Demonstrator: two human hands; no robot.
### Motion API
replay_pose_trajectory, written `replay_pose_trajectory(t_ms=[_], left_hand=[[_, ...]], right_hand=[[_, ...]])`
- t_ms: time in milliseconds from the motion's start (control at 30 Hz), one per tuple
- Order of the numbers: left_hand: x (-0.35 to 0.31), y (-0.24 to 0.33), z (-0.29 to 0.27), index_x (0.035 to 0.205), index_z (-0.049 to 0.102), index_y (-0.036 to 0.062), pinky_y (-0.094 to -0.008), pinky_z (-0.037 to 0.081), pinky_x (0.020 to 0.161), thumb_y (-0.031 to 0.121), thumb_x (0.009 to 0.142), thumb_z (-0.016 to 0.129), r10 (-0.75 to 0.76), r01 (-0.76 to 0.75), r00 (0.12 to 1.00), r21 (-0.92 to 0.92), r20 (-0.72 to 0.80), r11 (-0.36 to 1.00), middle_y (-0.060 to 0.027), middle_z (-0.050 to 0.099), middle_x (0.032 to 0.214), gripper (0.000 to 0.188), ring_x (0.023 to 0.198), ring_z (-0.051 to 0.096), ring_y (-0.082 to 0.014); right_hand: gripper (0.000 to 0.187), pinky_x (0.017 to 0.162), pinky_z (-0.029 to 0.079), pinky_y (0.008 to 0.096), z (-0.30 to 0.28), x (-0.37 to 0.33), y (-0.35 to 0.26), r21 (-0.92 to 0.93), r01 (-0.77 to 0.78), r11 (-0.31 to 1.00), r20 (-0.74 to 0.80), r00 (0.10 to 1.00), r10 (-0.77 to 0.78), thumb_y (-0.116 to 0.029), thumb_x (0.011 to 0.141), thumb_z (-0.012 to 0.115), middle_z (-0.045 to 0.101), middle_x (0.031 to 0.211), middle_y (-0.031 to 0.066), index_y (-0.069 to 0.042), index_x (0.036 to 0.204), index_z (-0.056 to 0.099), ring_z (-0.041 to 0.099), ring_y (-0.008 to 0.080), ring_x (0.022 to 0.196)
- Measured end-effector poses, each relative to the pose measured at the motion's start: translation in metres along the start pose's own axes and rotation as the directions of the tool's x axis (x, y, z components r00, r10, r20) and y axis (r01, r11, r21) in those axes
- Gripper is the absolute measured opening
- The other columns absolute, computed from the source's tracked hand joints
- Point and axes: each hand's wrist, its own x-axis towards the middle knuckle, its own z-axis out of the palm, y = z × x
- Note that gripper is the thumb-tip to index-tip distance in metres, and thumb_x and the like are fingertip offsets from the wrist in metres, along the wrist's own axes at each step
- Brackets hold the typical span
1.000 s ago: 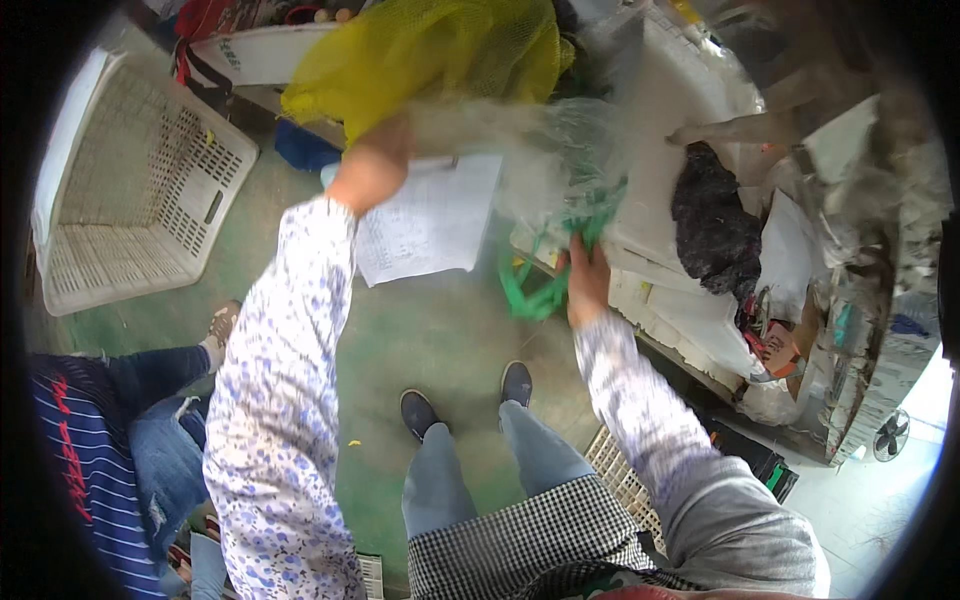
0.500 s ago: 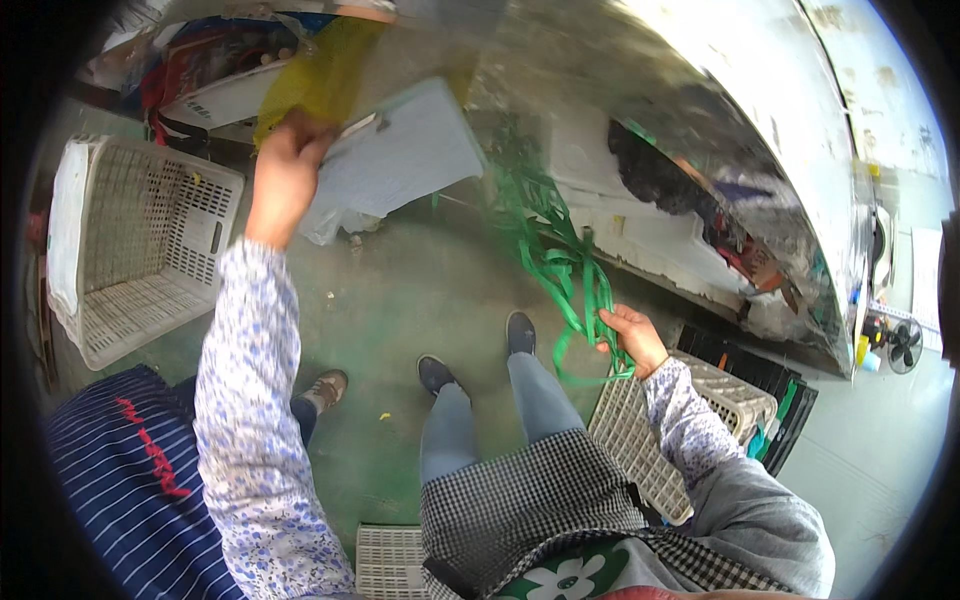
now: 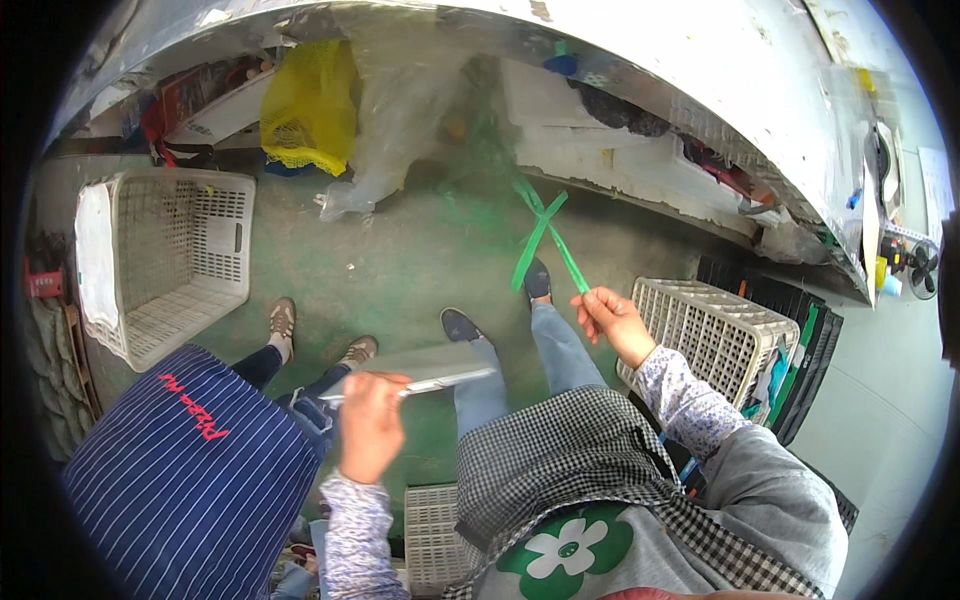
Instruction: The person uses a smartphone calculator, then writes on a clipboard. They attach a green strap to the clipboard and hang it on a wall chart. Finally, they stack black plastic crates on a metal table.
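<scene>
A thin, flat, pale sheet-like thing (image 3: 450,378), blurred and seen nearly edge-on, is in the closed fingers of my left hand (image 3: 372,425). It lies low in front of my lap, and its exact kind is not clear. My right hand (image 3: 615,322) pinches one end of a green strap (image 3: 566,262). From there the strap runs forward, crosses another green strand, and blurs away under the bench edge.
A white plastic crate (image 3: 185,280) stands at left. Beside it is a person in a striped apron (image 3: 200,470). Another crate (image 3: 710,325) sits at right, and a low one (image 3: 435,535) near my feet. A metal bench (image 3: 640,40) spans ahead, with a yellow mesh bag (image 3: 310,110) beneath.
My left hand has drawn the pale sheet back toward me and lower, tilting it edge-on. The bunched green strap has spread into single strands, and my right hand has moved slightly up and left.
</scene>
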Motion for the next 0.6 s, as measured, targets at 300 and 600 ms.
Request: replay_pose_trajectory(t_ms=[300, 600], left_hand=[[-0.031, 0.062, 0.110, 0.091, 0.056, 0.0046, -0.0419, 0.045, 0.080, -0.006, 0.071, 0.057, 0.211, -0.169, 0.955, -0.201, 0.209, 0.965, -0.0092, 0.063, 0.096, 0.022, 0.089, 0.059, -0.0310], [-0.024, 0.112, 0.138, 0.086, 0.055, -0.0024, -0.0435, 0.047, 0.087, -0.007, 0.068, 0.057, 0.197, -0.159, 0.964, -0.207, 0.178, 0.965, -0.0185, 0.048, 0.131, 0.019, 0.101, 0.057, -0.0347]], right_hand=[[0.016, 0.066, 0.050, 0.0287, 0.025, -0.084, 0.023, -0.379, 0.105, 0.920, 0.083, 0.993, -0.079, -0.011, 0.092, 0.061, 0.062, 0.079, 0.0068, -0.002, 0.104, 0.065, 0.060, 0.0139, 0.070], [0.022, 0.073, 0.046, 0.0358, -0.002, -0.106, 0.016, -0.663, 0.688, 0.294, 0.508, 0.702, -0.499, -0.008, 0.071, 0.068, 0.060, 0.091, 0.0051, -0.007, 0.092, 0.064, 0.057, 0.0241, 0.084]])
